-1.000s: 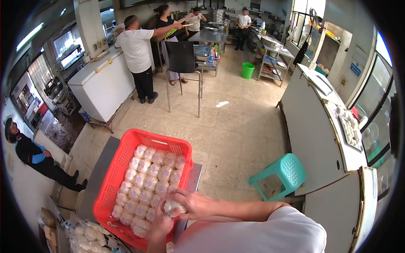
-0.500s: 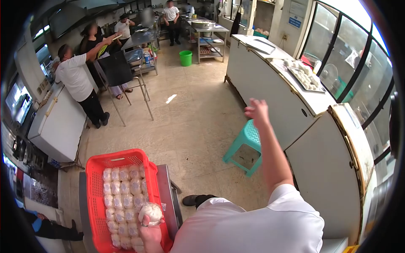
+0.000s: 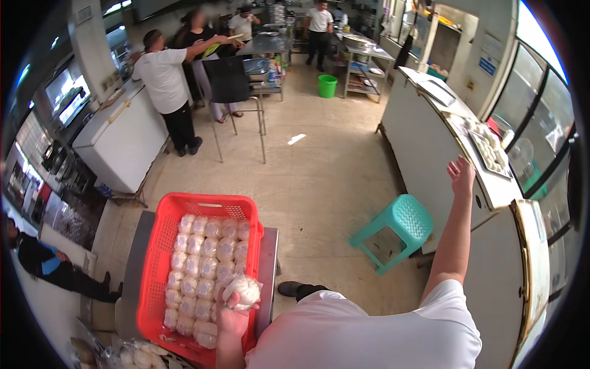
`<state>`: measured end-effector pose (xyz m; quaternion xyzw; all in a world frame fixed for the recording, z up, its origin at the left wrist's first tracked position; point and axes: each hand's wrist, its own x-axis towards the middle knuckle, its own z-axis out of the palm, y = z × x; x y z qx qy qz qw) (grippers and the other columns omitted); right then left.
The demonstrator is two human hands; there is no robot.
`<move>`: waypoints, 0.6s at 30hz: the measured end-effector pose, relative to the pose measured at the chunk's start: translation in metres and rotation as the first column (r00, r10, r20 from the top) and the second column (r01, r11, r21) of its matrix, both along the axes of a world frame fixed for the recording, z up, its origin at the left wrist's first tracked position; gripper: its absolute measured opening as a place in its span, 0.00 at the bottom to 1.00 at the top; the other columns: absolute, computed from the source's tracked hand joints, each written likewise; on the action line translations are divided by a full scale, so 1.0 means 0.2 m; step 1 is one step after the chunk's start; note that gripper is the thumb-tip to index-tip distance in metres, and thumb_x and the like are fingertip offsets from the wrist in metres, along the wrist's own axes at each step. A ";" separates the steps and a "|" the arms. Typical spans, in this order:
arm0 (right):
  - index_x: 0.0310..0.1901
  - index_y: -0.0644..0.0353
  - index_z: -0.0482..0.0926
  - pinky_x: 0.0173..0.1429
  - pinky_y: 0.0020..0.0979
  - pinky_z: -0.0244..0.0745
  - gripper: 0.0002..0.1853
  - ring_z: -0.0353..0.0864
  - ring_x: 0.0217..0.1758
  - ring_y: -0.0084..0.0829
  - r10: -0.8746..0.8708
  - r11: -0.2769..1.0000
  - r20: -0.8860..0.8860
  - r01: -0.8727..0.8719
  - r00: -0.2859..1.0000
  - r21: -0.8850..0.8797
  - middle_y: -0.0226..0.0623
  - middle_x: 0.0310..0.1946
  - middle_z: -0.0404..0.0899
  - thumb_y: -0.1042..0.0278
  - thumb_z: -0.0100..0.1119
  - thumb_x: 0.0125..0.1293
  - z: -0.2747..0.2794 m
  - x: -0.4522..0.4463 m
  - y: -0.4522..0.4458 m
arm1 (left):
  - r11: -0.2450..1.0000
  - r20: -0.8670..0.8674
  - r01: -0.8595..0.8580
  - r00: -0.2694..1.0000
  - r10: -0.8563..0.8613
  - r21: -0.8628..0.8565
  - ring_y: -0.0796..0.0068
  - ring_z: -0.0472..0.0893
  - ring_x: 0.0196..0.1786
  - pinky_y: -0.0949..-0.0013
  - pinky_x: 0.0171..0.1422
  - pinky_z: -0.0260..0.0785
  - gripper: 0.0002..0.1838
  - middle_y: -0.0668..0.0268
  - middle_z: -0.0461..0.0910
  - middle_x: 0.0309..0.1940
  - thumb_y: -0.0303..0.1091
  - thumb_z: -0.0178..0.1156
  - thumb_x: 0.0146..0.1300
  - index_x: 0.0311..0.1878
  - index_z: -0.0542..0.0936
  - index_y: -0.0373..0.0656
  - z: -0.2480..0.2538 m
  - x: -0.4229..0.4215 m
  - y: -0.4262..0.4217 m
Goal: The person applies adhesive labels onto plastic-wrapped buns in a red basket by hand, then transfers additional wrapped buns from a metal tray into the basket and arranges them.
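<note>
My left hand [image 3: 232,318] holds a white bun in clear plastic [image 3: 243,291] over the right side of a red crate [image 3: 147,289]. Inside the crate, wrapped white buns [image 3: 209,267] stand in rows, with printing on their wrappers. My right hand [image 3: 461,172] is stretched out to the right, beside the white chest top [image 3: 495,189], its fingers apart and nothing seen in them. Just beyond it a metal tray [image 3: 507,176] bears several white pieces.
A turquoise stool [image 3: 410,218] stands between crate and chest. The crate rests on a metal table [image 3: 268,258]. Ahead are a black chair [image 3: 228,80], a green bucket [image 3: 327,86] and several people; another person [image 3: 58,261] is at far left. Bagged white pieces [image 3: 142,357] lie below the crate.
My right hand has left the bun and reached out to the right, toward the chest. My left hand keeps the bun, now held up over the crate's edge. The view has shifted.
</note>
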<state>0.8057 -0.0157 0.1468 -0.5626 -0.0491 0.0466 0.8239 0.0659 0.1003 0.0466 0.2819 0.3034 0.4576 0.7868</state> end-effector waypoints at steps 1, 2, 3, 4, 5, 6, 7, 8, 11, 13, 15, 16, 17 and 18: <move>0.67 0.67 0.61 0.45 0.44 0.85 0.37 0.84 0.51 0.46 -0.029 1.000 0.010 0.029 1.000 0.005 0.49 0.60 0.71 0.66 0.71 0.63 -0.02 0.01 0.02 | 1.000 0.014 0.009 1.000 -0.009 -0.003 0.54 0.89 0.43 0.60 0.37 0.86 0.31 0.51 0.85 0.50 0.43 0.72 0.66 0.65 0.73 0.36 -0.02 -0.01 0.00; 0.68 0.68 0.56 0.44 0.41 0.86 0.39 0.84 0.51 0.45 -0.057 0.998 0.004 0.057 0.998 -0.019 0.50 0.59 0.72 0.68 0.71 0.63 -0.03 0.03 0.02 | 1.000 0.013 0.011 1.000 -0.011 0.004 0.54 0.88 0.43 0.60 0.37 0.86 0.31 0.51 0.85 0.50 0.43 0.72 0.66 0.66 0.73 0.37 -0.03 -0.01 0.00; 0.69 0.68 0.55 0.44 0.41 0.86 0.40 0.84 0.50 0.44 -0.078 0.997 0.010 0.078 0.997 -0.028 0.50 0.58 0.73 0.69 0.71 0.63 -0.03 0.03 0.04 | 1.000 0.013 0.011 1.000 -0.012 0.011 0.55 0.88 0.43 0.60 0.37 0.86 0.31 0.51 0.85 0.51 0.43 0.72 0.67 0.66 0.73 0.37 -0.03 -0.01 0.00; 0.70 0.68 0.54 0.44 0.41 0.86 0.41 0.84 0.50 0.43 -0.098 0.994 0.017 0.099 0.995 -0.036 0.49 0.58 0.74 0.70 0.71 0.63 -0.02 0.02 0.05 | 1.000 0.015 0.011 1.000 -0.012 0.018 0.55 0.88 0.43 0.61 0.37 0.86 0.31 0.52 0.85 0.51 0.44 0.72 0.67 0.66 0.73 0.37 -0.01 -0.01 0.00; 0.69 0.66 0.59 0.44 0.40 0.86 0.38 0.84 0.50 0.43 -0.139 0.990 0.010 0.139 0.990 -0.018 0.47 0.60 0.74 0.69 0.70 0.64 -0.02 0.03 0.08 | 0.999 0.010 0.004 1.000 -0.005 0.033 0.56 0.88 0.44 0.61 0.38 0.86 0.31 0.53 0.85 0.51 0.43 0.72 0.66 0.66 0.73 0.37 0.01 0.00 0.00; 0.69 0.65 0.63 0.45 0.39 0.85 0.35 0.84 0.50 0.43 -0.181 0.983 0.000 0.181 0.983 -0.001 0.45 0.61 0.75 0.69 0.70 0.64 -0.02 0.03 0.11 | 0.999 0.009 0.007 1.000 -0.007 0.040 0.56 0.88 0.44 0.61 0.38 0.85 0.31 0.53 0.84 0.51 0.43 0.72 0.66 0.66 0.73 0.37 0.02 0.00 0.00; 0.68 0.63 0.68 0.46 0.39 0.85 0.32 0.85 0.51 0.43 -0.224 0.974 -0.012 0.224 0.974 0.015 0.43 0.62 0.76 0.69 0.70 0.65 -0.02 0.03 0.14 | 0.999 0.006 0.011 1.000 -0.012 0.046 0.56 0.88 0.45 0.60 0.38 0.85 0.31 0.53 0.84 0.52 0.43 0.73 0.66 0.65 0.74 0.37 0.03 0.00 0.00; 0.64 0.64 0.72 0.46 0.37 0.85 0.26 0.84 0.50 0.41 -0.262 0.964 -0.020 0.263 0.965 0.041 0.42 0.57 0.80 0.69 0.68 0.67 -0.01 0.04 0.16 | 0.998 0.002 0.019 1.000 -0.019 0.053 0.56 0.88 0.45 0.60 0.38 0.85 0.31 0.54 0.84 0.52 0.43 0.73 0.66 0.65 0.74 0.37 0.04 0.00 0.00; 0.60 0.65 0.76 0.45 0.36 0.84 0.21 0.85 0.47 0.39 -0.255 0.966 -0.018 0.256 0.967 0.037 0.41 0.55 0.80 0.70 0.66 0.68 -0.05 0.09 0.19 | 0.999 0.023 0.019 1.000 -0.019 0.039 0.57 0.88 0.46 0.60 0.39 0.85 0.30 0.54 0.84 0.52 0.41 0.72 0.66 0.65 0.74 0.37 0.01 -0.01 0.00; 0.57 0.66 0.78 0.44 0.36 0.84 0.18 0.84 0.47 0.39 -0.286 0.958 0.004 0.285 0.958 0.043 0.40 0.55 0.80 0.70 0.65 0.68 -0.05 0.07 0.18 | 0.999 0.004 0.004 1.000 -0.004 0.042 0.57 0.88 0.46 0.60 0.39 0.85 0.29 0.54 0.84 0.52 0.41 0.72 0.66 0.65 0.75 0.37 0.01 0.00 0.00; 0.56 0.67 0.79 0.44 0.36 0.83 0.18 0.84 0.47 0.39 -0.288 0.956 -0.031 0.289 0.957 0.048 0.41 0.55 0.80 0.70 0.65 0.68 -0.06 0.06 0.17 | 0.999 -0.003 -0.002 1.000 0.002 0.043 0.57 0.88 0.46 0.60 0.39 0.85 0.29 0.53 0.84 0.52 0.41 0.72 0.66 0.65 0.74 0.37 -0.01 0.00 0.00; 0.56 0.67 0.79 0.44 0.37 0.83 0.17 0.84 0.47 0.39 -0.289 0.955 -0.052 0.292 0.956 0.051 0.41 0.55 0.80 0.70 0.65 0.67 -0.08 0.06 0.17 | 0.999 0.000 -0.006 1.000 0.006 0.043 0.57 0.88 0.46 0.60 0.39 0.85 0.29 0.53 0.84 0.52 0.41 0.72 0.66 0.65 0.74 0.37 -0.02 0.00 0.00; 0.57 0.70 0.74 0.44 0.39 0.84 0.20 0.84 0.47 0.41 -0.265 0.963 -0.061 0.268 0.962 0.036 0.46 0.53 0.79 0.72 0.65 0.67 -0.09 0.06 0.15 | 0.999 0.001 -0.009 1.000 0.009 0.043 0.57 0.88 0.46 0.59 0.39 0.85 0.30 0.53 0.84 0.52 0.41 0.72 0.66 0.65 0.74 0.37 -0.02 0.00 0.01; 0.54 0.70 0.76 0.44 0.39 0.84 0.17 0.84 0.46 0.41 -0.270 0.962 -0.074 0.273 0.960 0.026 0.46 0.53 0.80 0.71 0.65 0.67 -0.11 0.05 0.14 | 0.999 0.014 0.004 1.000 -0.004 0.042 0.57 0.88 0.45 0.60 0.39 0.85 0.30 0.52 0.84 0.53 0.41 0.72 0.66 0.65 0.73 0.37 -0.01 0.01 0.01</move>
